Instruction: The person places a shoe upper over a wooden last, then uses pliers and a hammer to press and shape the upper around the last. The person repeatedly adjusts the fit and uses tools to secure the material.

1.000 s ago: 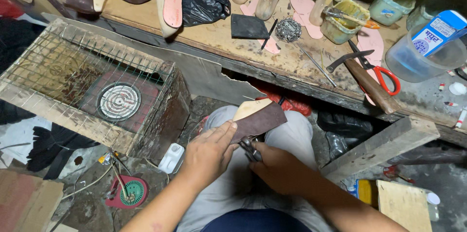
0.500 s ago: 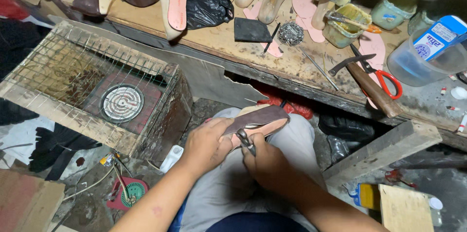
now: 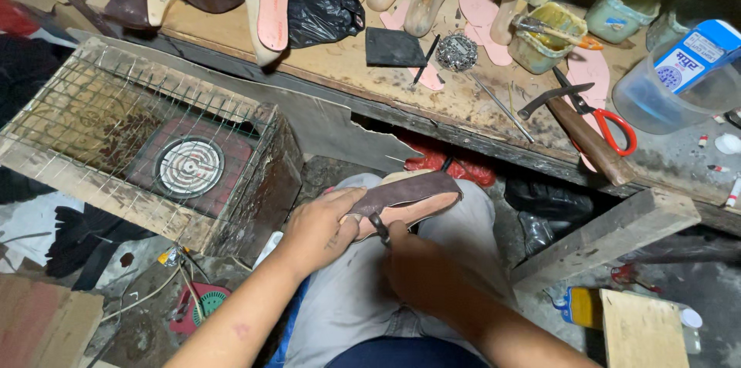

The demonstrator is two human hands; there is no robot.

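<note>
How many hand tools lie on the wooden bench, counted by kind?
Hammer with wooden handle: 1
Scissors with red handles: 1
Brush with orange handle, resting in the yellow pot: 1
Total: 3
Both hands are at the brown shoe on the lap, not the wooden bench.

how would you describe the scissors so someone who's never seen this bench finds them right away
Start at the long wooden workbench across the top of the view and go to its right end. Just left of the clear plastic jug, beside a wooden-handled hammer, lie the scissors. Their bright red handle loops set them apart from the dull brown and grey tools around them.
</note>
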